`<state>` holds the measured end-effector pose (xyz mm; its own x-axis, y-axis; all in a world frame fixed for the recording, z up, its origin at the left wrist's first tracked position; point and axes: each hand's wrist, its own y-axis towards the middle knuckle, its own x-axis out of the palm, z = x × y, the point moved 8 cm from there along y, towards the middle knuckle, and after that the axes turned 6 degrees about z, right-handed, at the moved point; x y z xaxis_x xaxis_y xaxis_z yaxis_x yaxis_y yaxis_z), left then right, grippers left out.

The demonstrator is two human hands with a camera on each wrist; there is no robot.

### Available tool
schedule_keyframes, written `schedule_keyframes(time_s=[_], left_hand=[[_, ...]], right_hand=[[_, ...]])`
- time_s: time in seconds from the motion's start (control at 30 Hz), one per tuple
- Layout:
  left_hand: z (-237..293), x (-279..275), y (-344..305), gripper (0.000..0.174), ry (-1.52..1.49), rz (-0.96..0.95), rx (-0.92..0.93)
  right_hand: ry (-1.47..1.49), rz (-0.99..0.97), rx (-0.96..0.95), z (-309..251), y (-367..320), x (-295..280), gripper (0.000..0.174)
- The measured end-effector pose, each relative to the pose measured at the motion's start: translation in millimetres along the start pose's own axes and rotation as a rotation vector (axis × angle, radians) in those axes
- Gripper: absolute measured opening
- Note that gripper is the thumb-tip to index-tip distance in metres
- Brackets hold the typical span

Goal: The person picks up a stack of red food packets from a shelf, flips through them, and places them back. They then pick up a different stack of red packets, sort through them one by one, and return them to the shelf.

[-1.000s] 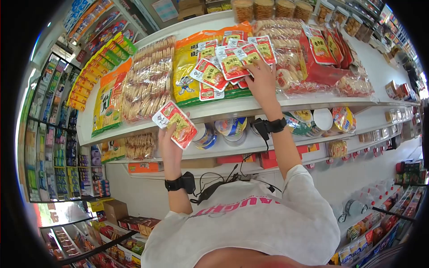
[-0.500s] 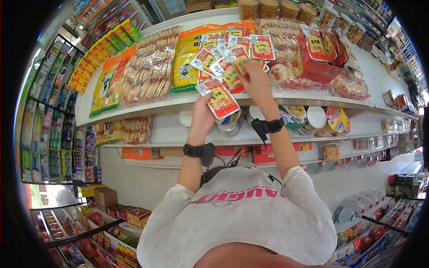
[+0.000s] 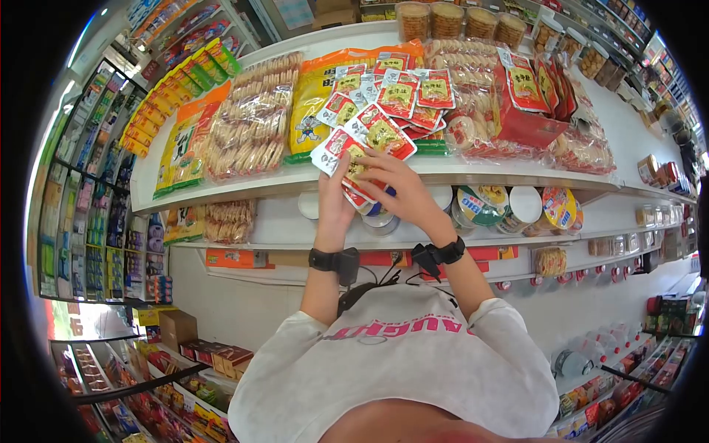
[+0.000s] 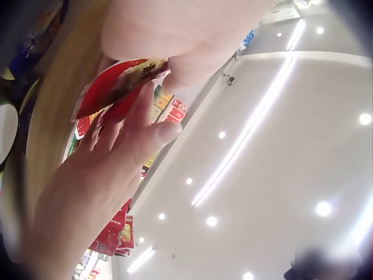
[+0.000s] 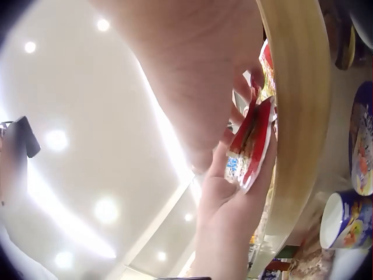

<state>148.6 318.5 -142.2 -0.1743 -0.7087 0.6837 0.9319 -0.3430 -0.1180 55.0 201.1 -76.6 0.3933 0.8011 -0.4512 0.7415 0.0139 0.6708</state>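
Observation:
Red and white snack packets (image 3: 347, 153) are gripped by my left hand (image 3: 336, 199), its thumb over their front, at the shelf's front edge. My right hand (image 3: 402, 190) is beside it, fingers on the right side of the packets. One more packet (image 3: 384, 133) leans up behind them, near the right fingertips; what supports it is hidden. In the right wrist view the left hand (image 5: 233, 216) holds packets (image 5: 253, 140) curved between thumb and fingers. Behind lies a loose pile of like packets (image 3: 399, 94) on a yellow bag (image 3: 304, 122).
Bagged round crackers (image 3: 255, 118) lie left of the pile, and a red box (image 3: 528, 125) of packets stands at its right. Jars (image 3: 447, 22) line the back. Below the shelf edge (image 3: 295, 176) are instant noodle tubs (image 3: 480, 205) on a lower shelf.
My right hand has come down from the pile to the left hand, and a packet now leans up behind the held ones. The left hand has moved right and inward since the earliest frame.

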Motion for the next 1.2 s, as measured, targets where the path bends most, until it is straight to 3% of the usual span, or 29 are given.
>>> schedule_keyframes(time_s=[0.1, 0.2, 0.3, 0.37, 0.43, 0.5, 0.73, 0.77, 0.97, 1.07, 1.1, 1.17, 1.2], left_hand=[[8.5, 1.6, -4.7, 0.042, -0.099, -0.027, -0.011], [24.8, 8.0, -17.2, 0.043, -0.169, -0.039, -0.015], [19.2, -23.0, -16.0, 0.044, -0.053, -0.034, -0.057], [38.9, -30.7, -12.1, 0.045, -0.051, -0.062, -0.043], [52.2, -30.5, -16.3, 0.045, -0.114, -0.097, -0.02], [52.4, -43.0, -15.3, 0.045, -0.164, -0.118, -0.076], [51.3, -72.1, 1.8, 0.052, -0.289, -0.172, -0.256], [58.7, -69.8, 1.9, 0.054, -0.261, -0.223, -0.217], [73.0, -75.0, 12.7, 0.05, -0.181, -0.095, -0.101], [61.0, -87.6, 11.7, 0.047, -0.16, -0.066, -0.066], [56.4, -85.4, 12.3, 0.046, -0.231, -0.088, -0.072], [54.8, -88.8, 5.2, 0.045, -0.119, 0.093, -0.031], [49.9, -89.1, 0.0, 0.046, -0.033, 0.055, -0.04]], right_hand=[[0.029, 0.102, 0.14, -14.7, 6.6, 7.1, 0.049], [0.019, 0.105, 0.152, -31.8, 9.7, 15.8, 0.053], [-0.127, 0.301, 0.187, -19.3, 9.8, -8.9, 0.052], [-0.344, 0.473, 0.367, 11.1, 0.5, -33.5, 0.048], [-0.491, 0.419, 0.421, 30.1, 8.7, -41.5, 0.048], [-0.612, 0.389, 0.351, 50.8, 5.8, -35.4, 0.046], [-0.677, 0.335, 0.489, 68.3, 4.0, -26.0, 0.041], [-0.676, 0.332, 0.501, 69.1, 4.6, -25.6, 0.039], [0.026, 0.59, 0.545, 37.9, 13.0, -20.7, 0.024], [0.014, 0.65, 0.417, -17.3, 16.2, -6.7, 0.026], [0.178, 0.692, 0.594, -24.1, 11.5, 10.6, 0.033], [0.185, 0.41, 0.586, -29.2, 17.3, 47.2, 0.041], [0.148, 0.304, 0.562, -35.4, 20.7, 65.2, 0.045]])
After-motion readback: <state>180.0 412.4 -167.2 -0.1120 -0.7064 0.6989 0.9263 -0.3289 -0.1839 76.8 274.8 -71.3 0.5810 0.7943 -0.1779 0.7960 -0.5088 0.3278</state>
